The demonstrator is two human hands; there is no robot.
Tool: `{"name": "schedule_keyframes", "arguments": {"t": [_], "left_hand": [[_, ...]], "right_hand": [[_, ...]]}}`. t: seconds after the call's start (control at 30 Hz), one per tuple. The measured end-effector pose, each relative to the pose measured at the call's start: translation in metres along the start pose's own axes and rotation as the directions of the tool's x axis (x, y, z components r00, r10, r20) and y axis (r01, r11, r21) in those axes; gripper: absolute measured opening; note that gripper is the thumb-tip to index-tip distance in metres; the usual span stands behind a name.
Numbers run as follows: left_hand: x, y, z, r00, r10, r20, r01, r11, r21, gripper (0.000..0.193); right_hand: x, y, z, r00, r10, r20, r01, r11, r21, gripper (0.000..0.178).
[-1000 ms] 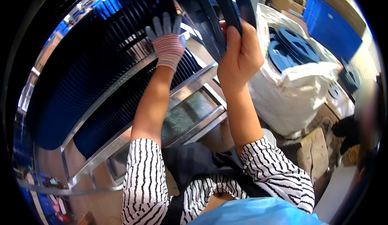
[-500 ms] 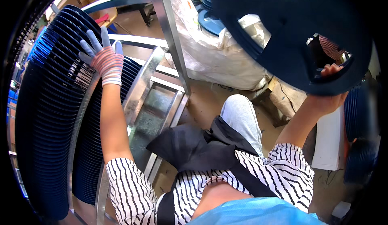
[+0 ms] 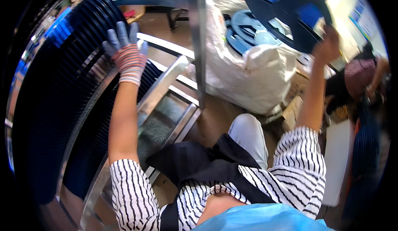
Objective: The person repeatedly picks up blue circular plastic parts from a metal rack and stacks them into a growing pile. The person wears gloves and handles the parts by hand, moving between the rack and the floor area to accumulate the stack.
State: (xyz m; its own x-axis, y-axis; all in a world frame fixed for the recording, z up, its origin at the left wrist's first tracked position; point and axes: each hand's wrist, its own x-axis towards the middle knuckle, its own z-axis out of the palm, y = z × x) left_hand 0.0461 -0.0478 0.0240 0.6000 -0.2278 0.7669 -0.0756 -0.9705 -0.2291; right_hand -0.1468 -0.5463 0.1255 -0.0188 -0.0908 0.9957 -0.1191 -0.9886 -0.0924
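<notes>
My left hand (image 3: 128, 54), in a grey glove with a striped cuff, lies with fingers spread on the upper part of a long curved stack of dark reels (image 3: 49, 98). The stack sits in a metal rack (image 3: 197, 44); a second row of reels shows beneath my forearm. Raised at the upper right, my bare right hand (image 3: 328, 46) grips the lower right edge of a large dark plastic reel (image 3: 286, 7). That reel is tilted, with openings in its face, and hangs above a white woven sack (image 3: 265, 77). Motion slightly blurs the right fingers.
Light blue reels (image 3: 253, 27) lie in the sack's mouth. Beside the sack is a cardboard box (image 3: 292, 113). A co-worker (image 3: 360, 75) is at the right, near more dark reels (image 3: 367, 144) and a white panel (image 3: 336, 160).
My right hand has carried the reel up and away from me, showing more of the sack and the co-worker. The view has shifted left; my left hand stays on the stack.
</notes>
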Motion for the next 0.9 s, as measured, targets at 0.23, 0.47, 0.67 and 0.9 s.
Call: {"name": "schedule_keyframes", "arguments": {"t": [0.23, 0.47, 0.67, 0.9], "left_hand": [[0.004, 0.002, 0.014, 0.998, 0.061, 0.003, -0.060, 0.992, -0.113, 0.066], [0.025, -0.025, 0.013, 0.984, 0.101, 0.145, -0.102, 0.995, -0.006, 0.062], [0.017, -0.025, -0.012, 0.969, 0.073, 0.237, -0.146, 0.941, 0.306, 0.061], [0.026, -0.009, -0.015, 0.979, 0.032, 0.200, -0.074, 0.976, 0.206, 0.058]], "right_hand": [[-0.003, -0.058, -0.132, 0.717, 0.558, 0.417, -0.641, 0.295, 0.708, 0.020], [-0.054, -0.159, -0.082, 0.338, 0.151, 0.929, -0.873, -0.318, 0.369, 0.017], [-0.046, -0.218, -0.070, 0.491, 0.273, 0.827, -0.703, -0.437, 0.562, 0.017], [-0.069, -0.291, -0.003, 0.865, 0.386, 0.319, -0.416, 0.200, 0.887, 0.017]]}}
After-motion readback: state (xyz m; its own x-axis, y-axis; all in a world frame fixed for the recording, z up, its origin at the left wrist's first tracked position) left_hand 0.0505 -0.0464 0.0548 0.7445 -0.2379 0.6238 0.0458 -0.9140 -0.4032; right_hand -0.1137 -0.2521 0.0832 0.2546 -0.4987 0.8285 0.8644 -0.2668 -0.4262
